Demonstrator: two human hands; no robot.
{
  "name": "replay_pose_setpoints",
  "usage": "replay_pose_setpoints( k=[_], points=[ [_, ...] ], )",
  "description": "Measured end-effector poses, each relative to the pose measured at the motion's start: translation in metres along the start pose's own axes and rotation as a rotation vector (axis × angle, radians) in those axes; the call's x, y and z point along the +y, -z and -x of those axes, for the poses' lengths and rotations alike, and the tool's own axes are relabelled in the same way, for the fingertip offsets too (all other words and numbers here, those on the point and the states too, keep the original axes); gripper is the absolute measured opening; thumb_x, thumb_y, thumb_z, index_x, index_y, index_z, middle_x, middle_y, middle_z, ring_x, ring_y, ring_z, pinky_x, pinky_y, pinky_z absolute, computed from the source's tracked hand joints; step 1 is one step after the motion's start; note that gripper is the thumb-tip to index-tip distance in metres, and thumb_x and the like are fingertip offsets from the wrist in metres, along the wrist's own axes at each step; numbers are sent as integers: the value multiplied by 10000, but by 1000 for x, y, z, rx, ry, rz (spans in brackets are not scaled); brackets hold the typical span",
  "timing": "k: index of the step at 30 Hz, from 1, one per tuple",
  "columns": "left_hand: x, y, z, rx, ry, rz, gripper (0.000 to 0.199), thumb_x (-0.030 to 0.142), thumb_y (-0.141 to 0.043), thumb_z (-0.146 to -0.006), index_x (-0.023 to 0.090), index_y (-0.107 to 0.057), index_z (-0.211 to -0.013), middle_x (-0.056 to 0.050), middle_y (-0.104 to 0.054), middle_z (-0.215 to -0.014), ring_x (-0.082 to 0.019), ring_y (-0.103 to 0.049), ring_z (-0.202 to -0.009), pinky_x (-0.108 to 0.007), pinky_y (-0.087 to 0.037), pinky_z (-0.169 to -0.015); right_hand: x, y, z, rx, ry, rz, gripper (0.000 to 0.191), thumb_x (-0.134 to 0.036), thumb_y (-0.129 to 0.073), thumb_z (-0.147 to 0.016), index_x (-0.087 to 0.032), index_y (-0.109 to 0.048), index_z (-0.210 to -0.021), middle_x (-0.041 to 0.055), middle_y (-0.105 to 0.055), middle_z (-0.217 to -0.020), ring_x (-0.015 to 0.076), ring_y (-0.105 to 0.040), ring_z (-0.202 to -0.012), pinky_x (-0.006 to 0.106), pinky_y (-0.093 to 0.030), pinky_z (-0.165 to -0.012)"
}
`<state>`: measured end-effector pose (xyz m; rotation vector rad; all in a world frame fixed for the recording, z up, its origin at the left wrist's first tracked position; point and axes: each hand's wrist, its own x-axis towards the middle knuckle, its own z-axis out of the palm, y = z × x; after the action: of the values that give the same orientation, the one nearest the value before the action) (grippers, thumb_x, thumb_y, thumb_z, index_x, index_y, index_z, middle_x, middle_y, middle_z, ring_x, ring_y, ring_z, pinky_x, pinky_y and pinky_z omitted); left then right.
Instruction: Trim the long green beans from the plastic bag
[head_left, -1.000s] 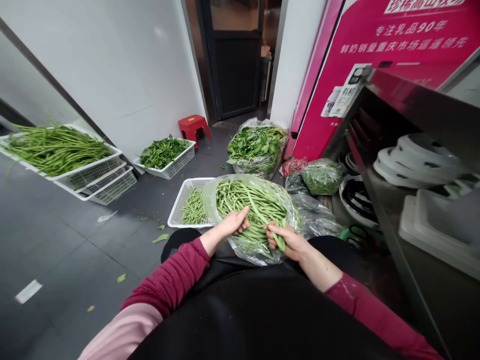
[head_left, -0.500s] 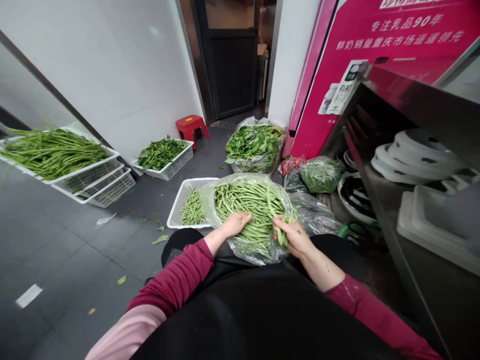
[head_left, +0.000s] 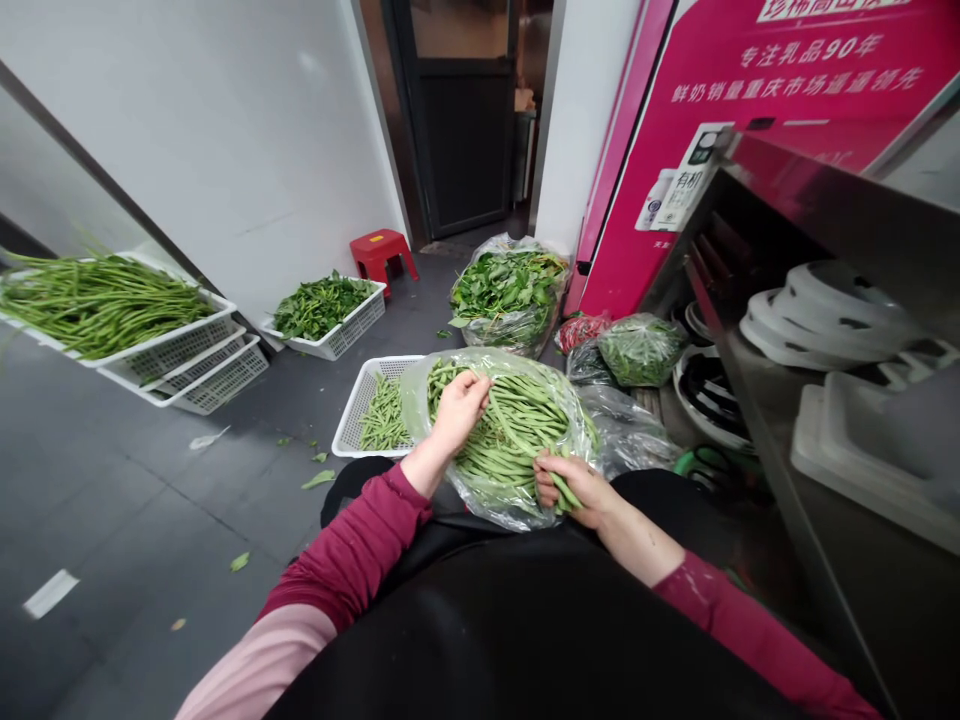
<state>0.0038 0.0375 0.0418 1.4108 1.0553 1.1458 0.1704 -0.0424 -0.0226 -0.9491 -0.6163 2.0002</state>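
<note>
Over dark grey floor tiles [head_left: 187, 585], the right hand [head_left: 590, 488] grips slender green beans [head_left: 567, 494], one slanting toward ten o'clock to the left hand [head_left: 457, 412], its fingers closed, above a clear plastic bag [head_left: 417, 402].

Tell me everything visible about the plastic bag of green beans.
The thin, crinkled, clear plastic bag gapes open, packed with long green beans. It lies before a black garment, partly hiding a white basket; its support is hidden. The right hand grips beans over its near right side; the left hand is over its left.
</note>
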Motion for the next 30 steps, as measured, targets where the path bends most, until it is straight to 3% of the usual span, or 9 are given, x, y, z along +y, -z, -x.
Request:
replay_pose_setpoints(
  k=[2, 5, 8, 12, 16, 20, 26, 28, 30],
  points=[
    [18, -7, 23, -43, -205, -193, 230, 380, -490, -757, 161, -534, -699, -4, -531, -640, -84, -492, -580, -202, -389, -552, 5, 3, -6, 109, 95, 49, 205, -299, -633, -650, -181, -466, -643, -66, -394, -478, 58, -349, -384, 215, -283, -390],
    [38, -19, 54, -335, -355, -340, 197, 362, -514, -744, 177, -581, -743, -42, -588, -706, -129, -539, -675, -253, -412, -668, 12, 11, -17, 265, 126, 28, 228, -298, -641, -629, -189, -448, -576, -63, -396, -432, 60, -344, -366, 213, -274, -370],
    [34, -28, 57, -313, -180, -220, 225, 386, -488, -758, 169, -542, -736, -18, -560, -618, -100, -512, -538, -225, -406, -531, 13, 15, -20, 226, -7, -115, 201, -303, -635, -644, -185, -480, -595, -48, -452, -456, 68, -391, -387, 212, -316, -388],
    [-2, -27, 34, -246, 163, 119, 290, 439, -521, -726, 157, -471, -771, 56, -476, -509, -28, -341, -321, -159, -240, -325, 6, 5, -12, -10, -165, -234, 230, -391, -597, -692, -173, -527, -714, -13, -530, -575, 95, -499, -489, 227, -391, -466],
    [-32, -23, 23, -215, 260, 275, 322, 428, -593, -671, 153, -474, -786, 74, -463, -498, -17, -326, -313, -143, -213, -310, 2, -6, -3, -146, -209, -285, 210, -341, -609, -692, -164, -531, -776, -50, -465, -538, 48, -401, -401, 196, -338, -420],
    [-40, -18, 19, -162, 278, 331, 306, 414, -588, -675, 156, -468, -787, 63, -493, -521, -26, -363, -326, -147, -252, -313, 3, -8, -2, -105, -193, -288, 161, -290, -597, -702, -156, -508, -704, -55, -431, -521, 38, -359, -383, 190, -303, -394],
    [-9, -15, 40, -79, 26, -23, 224, 384, -526, -732, 166, -490, -699, 21, -546, -555, -61, -461, -404, -186, -358, -391, 3, 2, -12, 121, -28, -346, 180, -279, -615, -701, -185, -477, -633, -47, -445, -501, 49, -375, -389, 191, -326, -386],
    [5, -17, 54, -144, -113, -142, 206, 365, -548, -721, 164, -541, -677, -7, -575, -600, -80, -513, -502, -199, -402, -477, 3, 8, -15, 204, 8, -375, 197, -267, -623, -695, -193, -462, -607, -52, -448, -481, 52, -386, -385, 193, -345, -394],
    [12, -21, 63, -244, -113, -150, 204, 356, -557, -717, 157, -561, -672, -11, -578, -599, -80, -512, -506, -202, -403, -492, 3, 11, -16, 227, -9, -356, 186, -282, -622, -697, -191, -476, -625, -46, -481, -491, 61, -429, -401, 197, -371, -415]
  ],
)
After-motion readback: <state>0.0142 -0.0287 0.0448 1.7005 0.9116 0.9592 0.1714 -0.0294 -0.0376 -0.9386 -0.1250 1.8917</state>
